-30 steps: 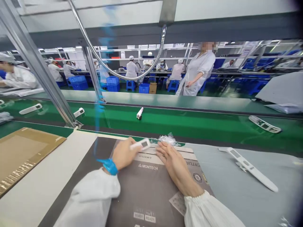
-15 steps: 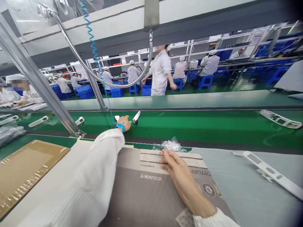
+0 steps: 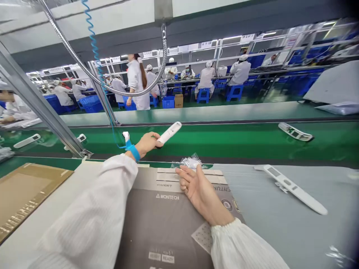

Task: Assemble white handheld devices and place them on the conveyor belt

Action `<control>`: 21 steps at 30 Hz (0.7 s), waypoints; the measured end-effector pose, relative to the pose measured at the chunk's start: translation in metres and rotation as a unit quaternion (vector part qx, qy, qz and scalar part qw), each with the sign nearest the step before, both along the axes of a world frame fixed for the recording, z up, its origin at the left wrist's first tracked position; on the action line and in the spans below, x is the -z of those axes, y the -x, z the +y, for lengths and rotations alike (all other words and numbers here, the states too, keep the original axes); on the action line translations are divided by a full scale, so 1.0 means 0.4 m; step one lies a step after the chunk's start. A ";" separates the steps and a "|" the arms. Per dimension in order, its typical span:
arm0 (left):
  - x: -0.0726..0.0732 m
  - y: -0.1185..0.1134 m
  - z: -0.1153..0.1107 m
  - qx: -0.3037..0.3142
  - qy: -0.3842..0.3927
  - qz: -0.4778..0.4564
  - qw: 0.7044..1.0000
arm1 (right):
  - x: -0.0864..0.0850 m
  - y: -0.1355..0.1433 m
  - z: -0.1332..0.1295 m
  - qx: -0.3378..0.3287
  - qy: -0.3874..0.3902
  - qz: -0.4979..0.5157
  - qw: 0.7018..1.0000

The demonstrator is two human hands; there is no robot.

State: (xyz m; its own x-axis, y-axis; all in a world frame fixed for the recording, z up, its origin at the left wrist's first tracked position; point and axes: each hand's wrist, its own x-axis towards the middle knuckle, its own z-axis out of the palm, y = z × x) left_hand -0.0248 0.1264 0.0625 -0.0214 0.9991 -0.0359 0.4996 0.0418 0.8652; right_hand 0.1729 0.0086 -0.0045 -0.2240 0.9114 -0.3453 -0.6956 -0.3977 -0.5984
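White, elongated plastic device: I have it gripped by one end in my left hand, over the glossy green belt. My right hand, half-open, loosely curled, is above grey-brown MONTECH-printed cardboard.

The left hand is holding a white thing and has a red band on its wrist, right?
Not quite: the wrist band is blue, not red, as the head view shows. The left hand wearing it does hold a white thing.
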 end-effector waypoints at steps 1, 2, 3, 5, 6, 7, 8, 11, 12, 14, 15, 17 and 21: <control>-0.012 -0.004 -0.043 0.045 0.003 -0.031 0.998 | -0.009 -0.002 -0.005 -0.028 -0.001 0.018 0.999; -0.018 -0.009 -0.089 0.118 0.007 -0.082 0.990 | -0.017 -0.003 -0.012 -0.062 -0.011 0.027 0.998; -0.017 -0.016 -0.134 0.186 0.013 -0.118 0.975 | -0.023 -0.002 -0.019 -0.097 -0.029 0.023 0.995; 0.005 -0.032 -0.217 0.265 0.011 -0.139 0.954 | -0.025 0.005 -0.033 -0.145 -0.079 -0.022 0.986; 0.025 -0.042 -0.251 0.251 -0.012 -0.136 0.958 | -0.021 0.011 -0.038 -0.150 -0.103 -0.055 0.982; 0.048 -0.052 -0.279 0.201 -0.045 -0.131 0.970 | -0.014 0.017 -0.041 -0.138 -0.120 -0.091 0.979; 0.073 -0.064 -0.302 0.137 -0.069 -0.132 0.979 | -0.005 0.024 -0.042 -0.112 -0.131 -0.123 0.977; 0.140 -0.102 -0.347 0.040 -0.042 -0.184 0.981 | 0.027 0.039 -0.032 -0.006 -0.143 -0.166 0.976; 0.155 -0.114 -0.357 0.054 -0.011 -0.211 0.976 | 0.036 0.042 -0.027 0.024 -0.147 -0.166 0.975; 0.173 -0.134 -0.372 0.094 0.041 -0.243 0.965 | 0.048 0.042 -0.019 0.051 -0.155 -0.177 0.971; 0.175 -0.140 -0.378 0.106 0.050 -0.241 0.963 | 0.052 0.039 -0.017 0.054 -0.159 -0.199 0.965; 0.171 -0.140 -0.383 0.122 0.032 -0.193 0.973 | 0.051 0.029 -0.018 0.057 -0.181 -0.290 0.938; 0.151 -0.094 -0.371 0.115 -0.064 0.004 0.991 | 0.034 0.002 -0.034 0.140 -0.325 -0.534 0.768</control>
